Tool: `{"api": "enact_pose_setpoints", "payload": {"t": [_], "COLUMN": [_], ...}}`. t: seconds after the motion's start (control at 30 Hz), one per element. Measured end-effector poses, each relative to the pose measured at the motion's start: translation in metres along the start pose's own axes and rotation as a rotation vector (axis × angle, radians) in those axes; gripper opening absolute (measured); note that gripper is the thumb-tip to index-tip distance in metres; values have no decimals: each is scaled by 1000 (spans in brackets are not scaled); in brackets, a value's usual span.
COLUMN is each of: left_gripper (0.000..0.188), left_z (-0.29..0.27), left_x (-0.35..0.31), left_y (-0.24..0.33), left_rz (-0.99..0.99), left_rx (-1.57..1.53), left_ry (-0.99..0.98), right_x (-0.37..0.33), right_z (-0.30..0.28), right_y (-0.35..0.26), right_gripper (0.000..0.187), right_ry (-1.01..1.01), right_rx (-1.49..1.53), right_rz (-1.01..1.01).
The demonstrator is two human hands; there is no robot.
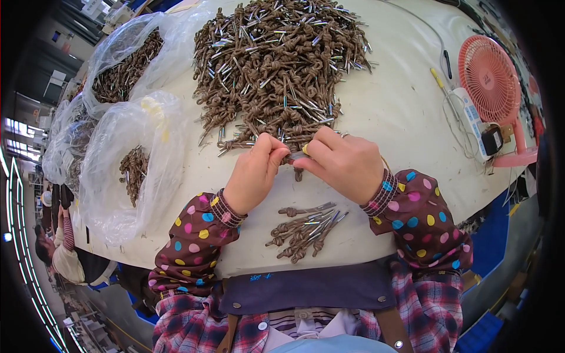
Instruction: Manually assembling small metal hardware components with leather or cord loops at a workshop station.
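My left hand (252, 176) and my right hand (348, 166) meet over the table, thumbs and fingertips pinched close together. Between them is a brown knotted cord (298, 173), mostly hidden by the fingers; its knotted end hangs below. A bit of yellow shows at my right fingertips. Just beyond both hands rises a big pile of brown knotted cords (276, 70) with shiny metal tips. A smaller group of the same cords (306, 232) lies between my forearms, near the table's front edge, most tips pointing to the upper right.
At left stand clear plastic bags (97, 194) holding more cords. A pink fan (488, 79), a white power strip (468, 117) with a black plug, a yellow-handled screwdriver (438, 79) and a black pen (447, 63) are at right. Another person (65, 259) works at far left.
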State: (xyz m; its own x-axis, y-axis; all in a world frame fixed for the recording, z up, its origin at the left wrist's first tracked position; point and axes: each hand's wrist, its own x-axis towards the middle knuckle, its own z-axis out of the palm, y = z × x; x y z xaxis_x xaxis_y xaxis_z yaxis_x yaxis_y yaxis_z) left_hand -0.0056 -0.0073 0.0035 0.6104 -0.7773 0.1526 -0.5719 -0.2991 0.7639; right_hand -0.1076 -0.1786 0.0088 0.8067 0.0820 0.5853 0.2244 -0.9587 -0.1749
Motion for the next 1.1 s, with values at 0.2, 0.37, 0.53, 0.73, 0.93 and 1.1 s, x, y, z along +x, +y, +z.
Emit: {"api": "enact_pose_setpoints", "payload": {"t": [0.2,0.37,0.53,0.73,0.93,1.1], "left_gripper": [13,14,13,13,10,11], "left_z": [0,1,2,4,5,7], "left_x": [0,-1,-1,-3,-1,-2], "left_y": [1,-1,-2,-2,-8,-8], "left_rz": [-23,-15,-4,21,6,102], "left_rx": [-7,-3,24,28,-41,-123], "left_ry": [-10,-8,-26,16,33,59], "right_x": [-1,-1,-2,2,2,10], "right_z": [-2,-2,-2,-5,0,-6], "right_y": [0,1,3,2,20,11], "right_gripper": [28,27,27,27,25,27], "right_ry": [-11,-13,-27,-30,14,-368], "right_rx": [-42,-35,-31,-58,525,1215], "right_rz": [-19,-24,-56,-133,367,864]}}
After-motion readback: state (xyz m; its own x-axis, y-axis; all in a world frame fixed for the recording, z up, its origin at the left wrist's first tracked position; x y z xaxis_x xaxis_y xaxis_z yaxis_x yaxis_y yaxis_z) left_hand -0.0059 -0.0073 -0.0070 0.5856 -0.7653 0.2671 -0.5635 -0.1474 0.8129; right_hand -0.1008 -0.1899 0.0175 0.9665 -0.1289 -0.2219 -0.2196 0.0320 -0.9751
